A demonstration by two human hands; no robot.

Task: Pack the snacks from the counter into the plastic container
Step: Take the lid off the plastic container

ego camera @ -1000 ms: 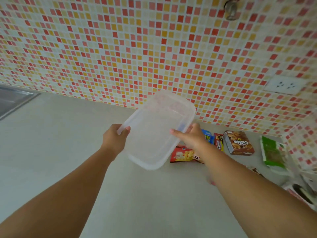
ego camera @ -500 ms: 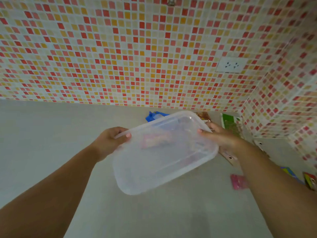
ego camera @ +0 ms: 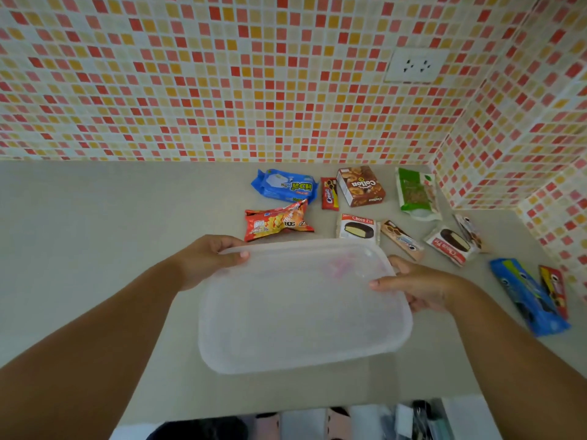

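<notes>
Left hand [ego camera: 203, 260] and right hand [ego camera: 422, 289] gripping plastic container [ego camera: 301, 312] ends, snacks [ego camera: 279, 222] beyond on counter [ego camera: 95, 217]

- Both forearms are bare from the lower edge of the view to the wrists; no sleeve shows on either.
- The left hand [ego camera: 206, 260] wears no glove, ring or band, and its thumbnail is short and plain.
- The right hand [ego camera: 422, 287] is likewise ungloved, with a short, unpainted thumbnail.
- Neither wrist carries a watch or bracelet.
</notes>
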